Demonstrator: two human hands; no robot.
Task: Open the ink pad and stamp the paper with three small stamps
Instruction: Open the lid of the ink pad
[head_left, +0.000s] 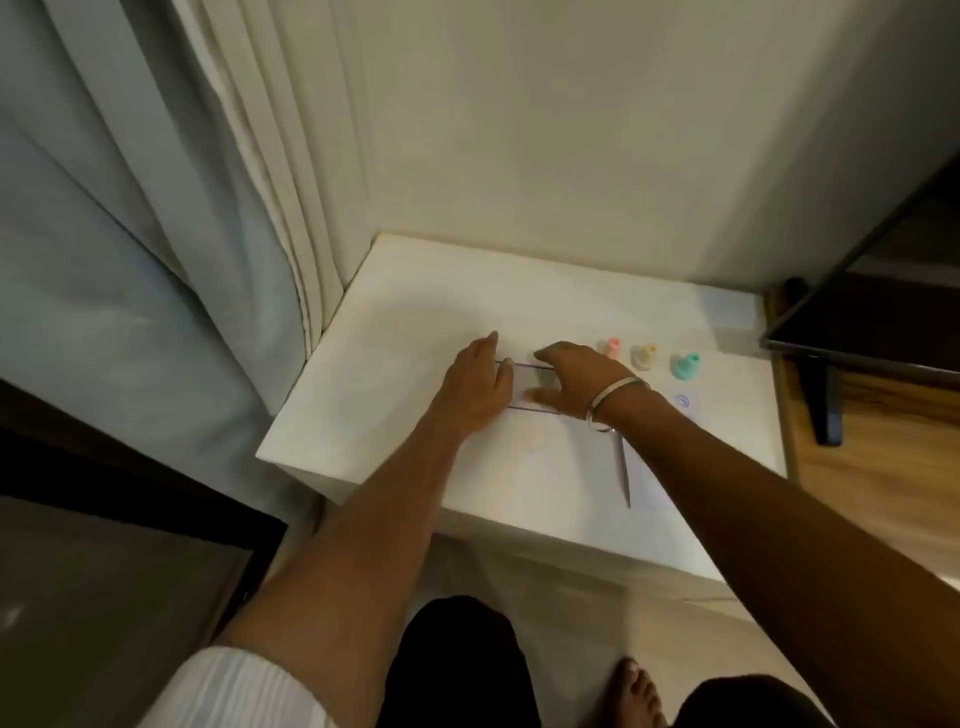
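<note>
A flat rectangular ink pad (530, 382) with a clear lid lies on the white table (395, 364). My left hand (480, 387) grips its left end and my right hand (574, 382) grips its right end; the pad is mostly hidden under them. To the right stand three small stamps in a row: pink (612, 347), yellow (644, 356) and teal (685, 366). A white paper (670, 431) lies under my right wrist, with one blue round stamp mark (682, 400) on it.
Closed scissors (622, 467) lie on the table by my right forearm, tips toward the front edge. Curtains hang at the left, a wall stands behind the table. A dark screen on a stand (857, 332) sits at the right over a wooden floor.
</note>
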